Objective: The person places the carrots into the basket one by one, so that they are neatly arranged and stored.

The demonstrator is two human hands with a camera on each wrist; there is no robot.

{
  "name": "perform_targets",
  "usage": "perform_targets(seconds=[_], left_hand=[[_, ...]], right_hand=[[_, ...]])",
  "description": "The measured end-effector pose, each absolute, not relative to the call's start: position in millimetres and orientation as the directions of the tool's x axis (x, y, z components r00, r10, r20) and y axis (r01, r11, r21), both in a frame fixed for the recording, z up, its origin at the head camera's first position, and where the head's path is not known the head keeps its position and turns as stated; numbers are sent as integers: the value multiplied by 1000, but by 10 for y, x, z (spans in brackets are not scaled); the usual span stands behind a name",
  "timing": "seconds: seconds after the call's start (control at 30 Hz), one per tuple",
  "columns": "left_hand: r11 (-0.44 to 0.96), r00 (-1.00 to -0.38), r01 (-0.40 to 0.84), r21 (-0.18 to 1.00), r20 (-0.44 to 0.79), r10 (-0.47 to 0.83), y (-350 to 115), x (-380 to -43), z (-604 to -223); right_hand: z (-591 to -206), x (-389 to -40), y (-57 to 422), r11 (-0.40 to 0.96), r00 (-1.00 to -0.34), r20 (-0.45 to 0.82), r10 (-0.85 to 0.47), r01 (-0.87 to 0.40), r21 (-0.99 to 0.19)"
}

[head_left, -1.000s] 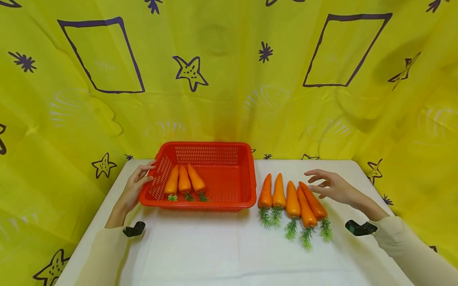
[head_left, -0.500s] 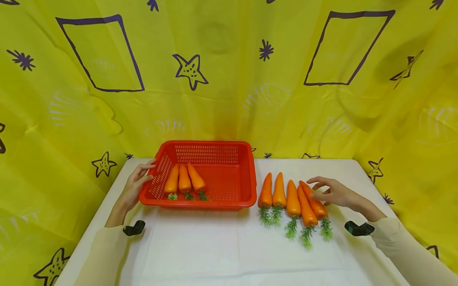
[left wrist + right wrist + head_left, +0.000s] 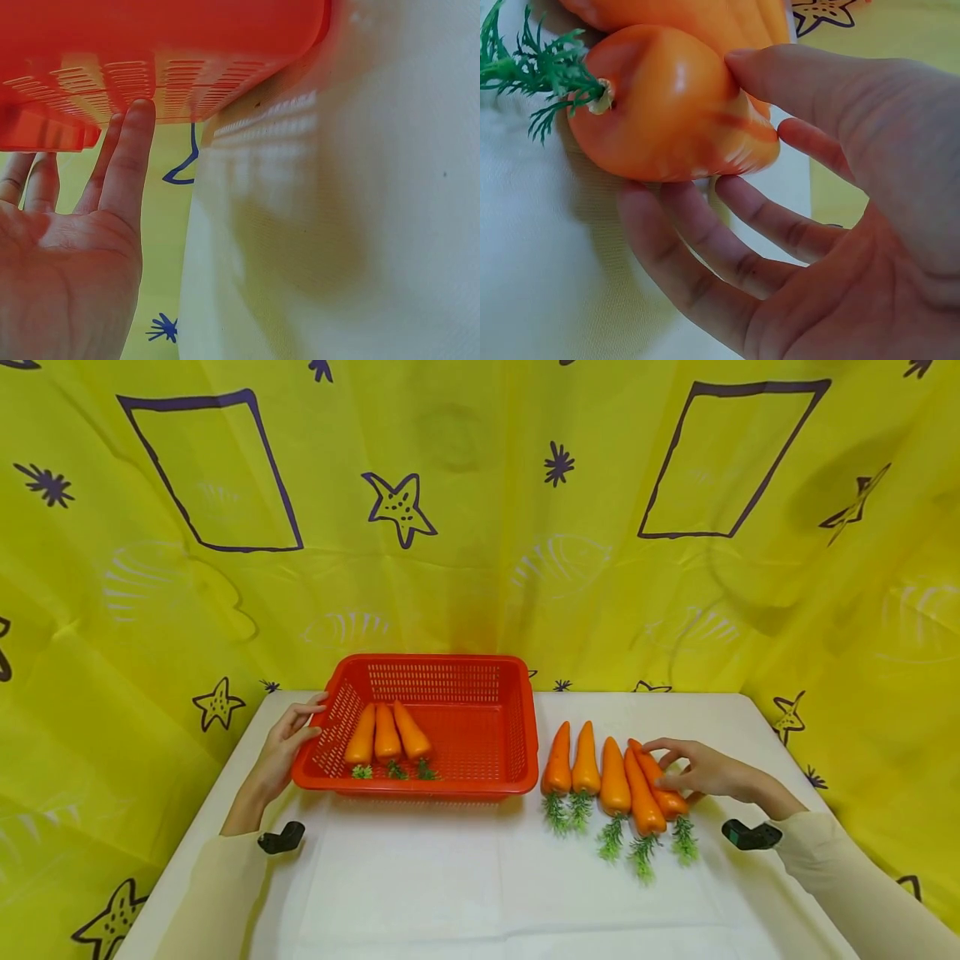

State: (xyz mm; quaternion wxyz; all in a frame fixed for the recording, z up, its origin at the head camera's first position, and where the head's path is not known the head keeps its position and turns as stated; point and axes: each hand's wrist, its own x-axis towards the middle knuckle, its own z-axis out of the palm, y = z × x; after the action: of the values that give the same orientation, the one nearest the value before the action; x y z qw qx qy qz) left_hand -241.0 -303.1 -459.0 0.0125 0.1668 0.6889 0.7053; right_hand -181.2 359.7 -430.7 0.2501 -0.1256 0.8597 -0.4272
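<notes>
In the head view, my left hand [image 3: 282, 745] rests at the left rim of a red plastic basket [image 3: 420, 787]. The left wrist view shows fairly straight fingers [image 3: 127, 169], some against the basket's slotted wall and others passing over the rim. Inside the basket lie three orange carrots [image 3: 386, 735] with green tops. Right of it, several more carrots [image 3: 615, 781] lie in a row on the table. My right hand [image 3: 705, 770] is at the rightmost carrot [image 3: 667, 105]. Its thumb presses one side and its curled fingers reach round the other, the carrot still lying there.
A white cloth covers the table [image 3: 465, 877]. Behind and at both sides hangs a yellow curtain [image 3: 465, 568] with printed stars and frames. The basket stands near the table's back edge. A small dark device [image 3: 752, 835] sits at each wrist.
My right hand has come down and slightly inward onto the rightmost carrot, its fingers closing about it. The left hand, the basket and the other carrots stay in place.
</notes>
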Motion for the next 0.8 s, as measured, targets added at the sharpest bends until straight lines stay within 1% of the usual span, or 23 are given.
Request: perform_targets(seconds=[0.23, 0.37, 0.8], left_hand=[[-52, -943, 215, 975, 221, 249, -3049, -2426, -4617], [-58, -939, 218, 974, 225, 258, -3053, -2429, -4624], [-54, -943, 213, 976, 219, 249, -3045, -2416, -4622]], right_hand=[[-4315, -1811, 3587, 619, -842, -347, -414, 19, -785], [-4312, -1807, 3583, 601, -841, -345, -416, 31, -799], [-4304, -1800, 3579, 603, -837, -334, -433, 6, -798]])
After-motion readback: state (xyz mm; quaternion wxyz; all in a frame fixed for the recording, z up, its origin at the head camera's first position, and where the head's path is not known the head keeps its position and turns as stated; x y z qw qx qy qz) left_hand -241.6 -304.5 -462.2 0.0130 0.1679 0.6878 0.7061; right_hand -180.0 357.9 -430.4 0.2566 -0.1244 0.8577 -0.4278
